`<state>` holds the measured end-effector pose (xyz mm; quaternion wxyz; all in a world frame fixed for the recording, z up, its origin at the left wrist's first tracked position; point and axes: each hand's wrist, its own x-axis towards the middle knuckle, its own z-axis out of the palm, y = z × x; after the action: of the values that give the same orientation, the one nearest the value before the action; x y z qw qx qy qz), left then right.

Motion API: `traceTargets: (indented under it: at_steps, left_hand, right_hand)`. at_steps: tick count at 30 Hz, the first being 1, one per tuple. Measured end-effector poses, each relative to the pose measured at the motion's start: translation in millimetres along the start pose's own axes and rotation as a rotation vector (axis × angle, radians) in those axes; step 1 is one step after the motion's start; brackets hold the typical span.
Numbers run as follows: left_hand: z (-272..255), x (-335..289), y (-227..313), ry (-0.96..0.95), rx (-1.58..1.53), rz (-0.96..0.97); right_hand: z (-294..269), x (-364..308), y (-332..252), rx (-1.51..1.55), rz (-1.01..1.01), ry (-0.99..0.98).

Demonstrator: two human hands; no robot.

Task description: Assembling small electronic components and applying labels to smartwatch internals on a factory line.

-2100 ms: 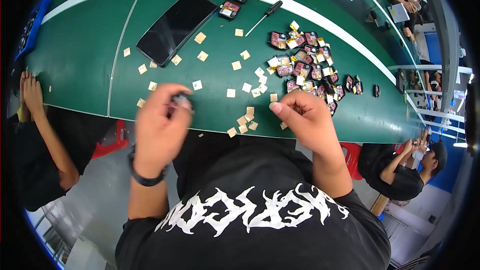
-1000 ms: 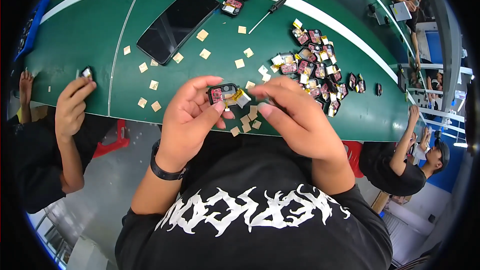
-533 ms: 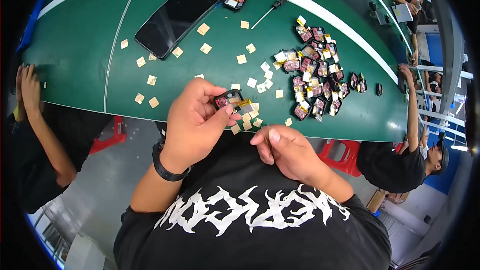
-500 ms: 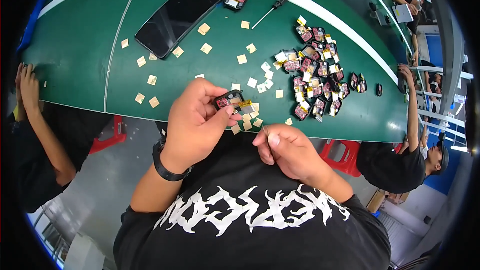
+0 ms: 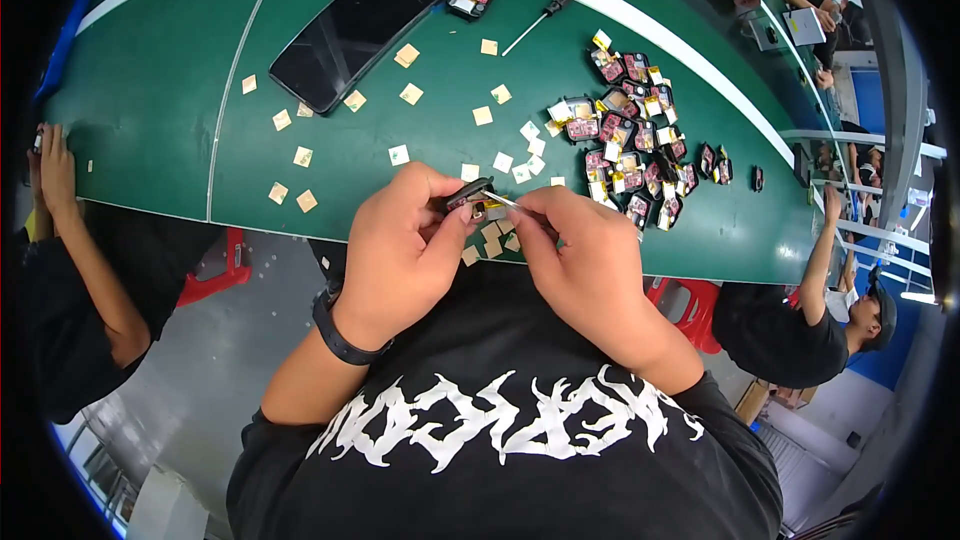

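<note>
Just above the table's near edge, my left hand (image 5: 405, 240) grips a small black device casing (image 5: 466, 193), now tilted so that its inside mostly turns away. A bit of yellow tape (image 5: 492, 206) shows at its right side. My right hand (image 5: 592, 250) is closed in a pinch on a thin pale piece (image 5: 499, 200), whose tip meets the casing's right edge. Whether that piece is a pad or a tool, I cannot tell. Below the fingers lie several tan square pads (image 5: 493, 240), partly hidden by my hands.
On the green table (image 5: 150, 140) are a black phone (image 5: 357, 35), two open casings (image 5: 470, 0), a screwdriver (image 5: 545, 18) and scattered pads (image 5: 411, 93). A pile of open casings (image 5: 635, 135) with red boards lies right. People sit at both sides, near red stools (image 5: 690, 312).
My right hand has moved up and left, bringing the thin piece to the casing. The casing has tilted in my left hand. At the right, a co-worker's arm has shifted lower.
</note>
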<state>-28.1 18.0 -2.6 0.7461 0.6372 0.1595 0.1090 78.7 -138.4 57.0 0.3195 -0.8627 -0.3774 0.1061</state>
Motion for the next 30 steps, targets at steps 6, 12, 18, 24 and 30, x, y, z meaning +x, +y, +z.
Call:
traceTargets:
  at_steps: [6,12,18,24,30]
  left_hand:
    - [-1.0,-1.4,4.3,-0.007,0.061,0.019]
    - [-3.7,2.2,5.5,0.025,-0.145,-0.048]
    - [-4.1,4.5,13.8,0.014,-0.285,-0.159]
    - [-3.1,4.7,10.1,0.064,-0.174,-0.133]
    - [0.4,5.5,6.8,0.087,-0.130,-0.119]
  right_hand:
    - [5.4,2.1,5.8,-0.119,-0.054,-0.001]
    - [3.1,7.6,11.2,0.000,-0.075,-0.029]
    - [6.1,11.9,33.9,0.967,0.336,-0.191]
    - [10.5,12.2,23.9,0.503,0.151,-0.193]
    - [8.9,17.6,22.7,0.216,-0.170,-0.079]
